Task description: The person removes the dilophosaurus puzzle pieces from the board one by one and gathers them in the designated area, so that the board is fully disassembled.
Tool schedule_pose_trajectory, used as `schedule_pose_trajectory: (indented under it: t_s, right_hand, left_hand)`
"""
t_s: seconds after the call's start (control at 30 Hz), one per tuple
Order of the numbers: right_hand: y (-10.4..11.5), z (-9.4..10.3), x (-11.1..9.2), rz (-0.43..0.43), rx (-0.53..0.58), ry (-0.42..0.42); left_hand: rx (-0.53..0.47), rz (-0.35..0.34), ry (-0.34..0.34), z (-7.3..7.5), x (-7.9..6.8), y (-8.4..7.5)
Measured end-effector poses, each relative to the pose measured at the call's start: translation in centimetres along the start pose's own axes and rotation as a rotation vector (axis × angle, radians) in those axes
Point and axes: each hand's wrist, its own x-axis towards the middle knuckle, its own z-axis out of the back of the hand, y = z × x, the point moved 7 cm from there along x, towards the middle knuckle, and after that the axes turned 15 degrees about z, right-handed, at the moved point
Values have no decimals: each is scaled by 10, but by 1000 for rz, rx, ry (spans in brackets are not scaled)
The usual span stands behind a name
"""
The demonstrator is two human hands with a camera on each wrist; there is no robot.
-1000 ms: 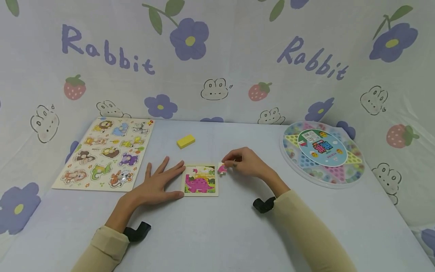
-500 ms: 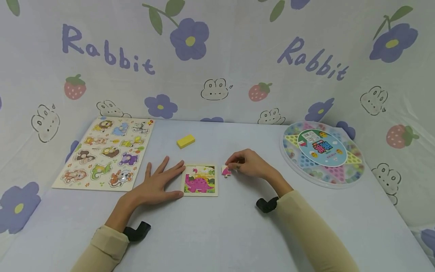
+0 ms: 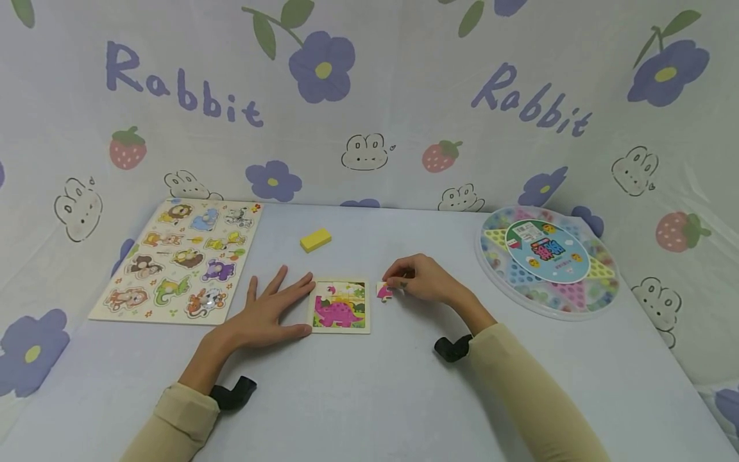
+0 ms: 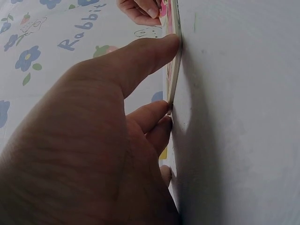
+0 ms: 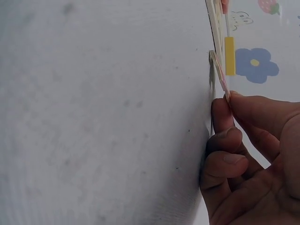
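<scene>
A small square jigsaw puzzle [image 3: 339,314] with a pink dinosaur picture lies in its pale frame at the middle of the table. My left hand [image 3: 268,319], fingers spread, touches the frame's left edge with thumb and fingertips. Just right of the frame, my right hand [image 3: 424,277] pinches a puzzle piece [image 3: 383,291] with pink on it between thumb and fingers. In the right wrist view the puzzle piece [image 5: 219,72] is seen edge-on, tilted close to the tabletop. Part of the piece is hidden by the fingers.
A wooden animal puzzle board [image 3: 183,263] lies at the left. Behind the small puzzle is a yellow block [image 3: 315,240]. At the right sits a round, clear-lidded game box [image 3: 487,273]. A printed cloth [image 3: 398,96] hangs along the back.
My right hand has drawn the puzzle piece slightly right, away from the frame, then stayed nearly still. The frame has shifted very slightly left. My left hand keeps its place.
</scene>
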Motion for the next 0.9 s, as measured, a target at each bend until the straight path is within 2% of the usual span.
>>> schedule_pose_trajectory:
  t_s: [0.6, 0.9]
  right_hand:
    - [-4, 1, -3, -44, 1, -2]
    - [4, 2, -1, -13, -3, -2]
  left_hand:
    - [5, 1, 2, -1, 1, 0]
    - [9, 0, -1, -1, 2, 1]
